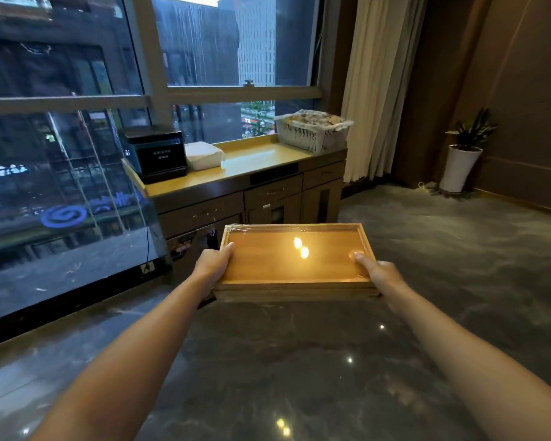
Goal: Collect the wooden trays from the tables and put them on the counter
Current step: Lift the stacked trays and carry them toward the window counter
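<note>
A stack of wooden trays is held level by its short ends, left hand and right hand each closed on an end. The long axis runs left-right; the counter lies ahead.

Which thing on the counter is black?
The boxy machine at the counter's left end is black. The folded cloth beside it is white, and the basket at the right end is white too.
</note>
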`<state>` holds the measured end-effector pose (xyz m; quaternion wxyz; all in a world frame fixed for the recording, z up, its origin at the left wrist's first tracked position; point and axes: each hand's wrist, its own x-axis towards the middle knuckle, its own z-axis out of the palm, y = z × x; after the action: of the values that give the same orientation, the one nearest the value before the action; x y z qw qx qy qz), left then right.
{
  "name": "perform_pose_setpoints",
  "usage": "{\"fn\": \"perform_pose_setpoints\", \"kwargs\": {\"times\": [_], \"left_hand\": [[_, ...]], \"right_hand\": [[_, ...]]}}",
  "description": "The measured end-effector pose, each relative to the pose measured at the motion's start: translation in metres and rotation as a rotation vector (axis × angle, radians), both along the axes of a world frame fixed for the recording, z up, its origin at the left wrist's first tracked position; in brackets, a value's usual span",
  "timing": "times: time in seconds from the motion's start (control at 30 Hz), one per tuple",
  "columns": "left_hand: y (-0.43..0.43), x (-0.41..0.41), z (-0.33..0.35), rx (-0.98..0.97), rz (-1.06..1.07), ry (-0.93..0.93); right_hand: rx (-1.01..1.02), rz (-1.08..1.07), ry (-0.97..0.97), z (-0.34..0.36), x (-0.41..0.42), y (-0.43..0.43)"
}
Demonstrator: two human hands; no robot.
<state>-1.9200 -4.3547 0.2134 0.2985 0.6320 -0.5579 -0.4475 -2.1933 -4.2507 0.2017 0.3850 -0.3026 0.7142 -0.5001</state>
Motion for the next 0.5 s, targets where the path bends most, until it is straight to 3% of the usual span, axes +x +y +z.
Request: {"fn": "perform_pose_setpoints", "kwargs": {"times": [0.23, 0.5], "left_hand": [[-0.155, -0.09, -0.03, 0.036, 0.09, -0.006], [-0.342, -0.175, -0.006, -0.035, 0.206, -0.029]], "right_hand": [[0.033, 0.099, -0.008, -0.025, -0.091, -0.176], [-0.004, 0.177, 0.011, 0.003, -0.183, -0.398]]}}
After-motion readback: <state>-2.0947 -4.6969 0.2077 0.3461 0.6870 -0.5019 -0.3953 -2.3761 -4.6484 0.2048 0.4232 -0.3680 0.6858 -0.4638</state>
